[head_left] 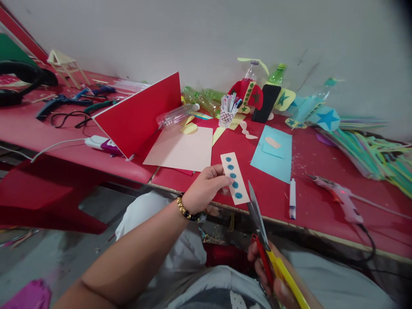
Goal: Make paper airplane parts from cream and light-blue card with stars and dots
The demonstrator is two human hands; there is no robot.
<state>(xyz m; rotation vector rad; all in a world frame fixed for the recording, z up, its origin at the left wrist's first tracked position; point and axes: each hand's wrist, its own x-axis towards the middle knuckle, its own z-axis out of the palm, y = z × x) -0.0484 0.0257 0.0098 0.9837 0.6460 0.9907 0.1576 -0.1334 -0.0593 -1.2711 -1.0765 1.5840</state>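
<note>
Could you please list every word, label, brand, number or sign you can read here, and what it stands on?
No word, brand or number can be read.
Paper strip in the left hand: five blue dots, no lettering seen.
Scissors: any marking too blurred to read.
Marker and glue gun: any print too small to read.

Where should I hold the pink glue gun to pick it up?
Probably by the handle of the glue gun, from the table's near edge: it slants that way, while the nozzle points leftward. The red light glows, so that tip may be hot.
</note>
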